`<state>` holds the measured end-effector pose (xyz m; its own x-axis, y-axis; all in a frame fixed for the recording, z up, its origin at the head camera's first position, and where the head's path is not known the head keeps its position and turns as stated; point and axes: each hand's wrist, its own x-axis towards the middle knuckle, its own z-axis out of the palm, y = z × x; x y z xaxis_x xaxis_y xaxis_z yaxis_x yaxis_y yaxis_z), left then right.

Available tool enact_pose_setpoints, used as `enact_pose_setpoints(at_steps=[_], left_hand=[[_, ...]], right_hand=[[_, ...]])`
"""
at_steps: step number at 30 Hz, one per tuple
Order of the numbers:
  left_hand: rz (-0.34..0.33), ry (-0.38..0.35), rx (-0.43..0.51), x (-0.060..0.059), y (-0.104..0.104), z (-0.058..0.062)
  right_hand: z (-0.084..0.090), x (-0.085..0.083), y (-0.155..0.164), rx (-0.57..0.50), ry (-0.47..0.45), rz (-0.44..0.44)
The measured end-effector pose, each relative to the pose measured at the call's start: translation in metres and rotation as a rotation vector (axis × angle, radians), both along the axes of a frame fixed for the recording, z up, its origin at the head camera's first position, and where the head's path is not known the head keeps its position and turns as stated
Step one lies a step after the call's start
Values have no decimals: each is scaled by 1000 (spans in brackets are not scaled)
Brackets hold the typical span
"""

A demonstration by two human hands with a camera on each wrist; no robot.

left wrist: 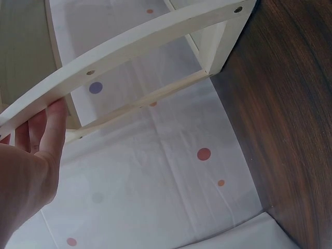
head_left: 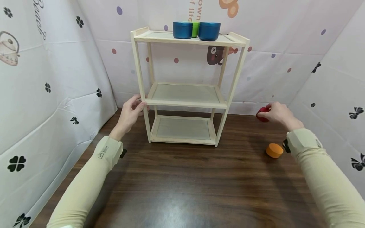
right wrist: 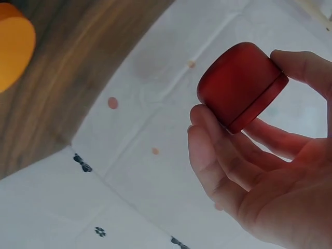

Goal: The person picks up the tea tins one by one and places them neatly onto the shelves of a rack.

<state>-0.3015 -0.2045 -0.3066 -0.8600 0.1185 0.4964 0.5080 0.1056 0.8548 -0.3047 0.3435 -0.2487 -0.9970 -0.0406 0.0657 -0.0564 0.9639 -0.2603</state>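
At the left front post of a pale wooden three-tier shelf [head_left: 188, 104], my left hand [head_left: 130, 112] grips the post about level with the middle board. In the left wrist view its fingers [left wrist: 54, 127] go behind the post [left wrist: 150, 39]. Off to the right of the shelf, my right hand [head_left: 280, 114] holds a small round red tin [right wrist: 241, 85] above the table, pinched between thumb and fingers. The tin is tilted, and a seam runs round it near one end. Below that hand an orange round tin [head_left: 274, 150] rests on the table.
Two blue tins [head_left: 209, 31] stand on the top board, with a green tin [head_left: 195, 29] partly hidden behind them. Patterned white cloth [head_left: 285, 72] walls the dark wooden table [head_left: 182, 183] at the back and both sides.
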Motion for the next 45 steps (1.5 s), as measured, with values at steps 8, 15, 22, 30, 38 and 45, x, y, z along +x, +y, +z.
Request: enact_pose_setpoints(at_steps=[8,15,22,30,38,45], left_hand=[[16,0,-22,0,-2,-1],[17,0,-27,1,-2,-1],[0,2,-18,1,-3,-1],[11,2,-18,0,-2,0],[10,-10,0,-1,-1,-1],[20,-5,-24,0,-1,0]], right_hand=[[17,-1,-7,-22,9,32],[30,-2,-16,-37,7,35],[39,-1,-26,-28,16,41],[50,-2,-33,-18,28,49],[61,0,-39,-34,51,60],[73,2,-45,-50,56,49]])
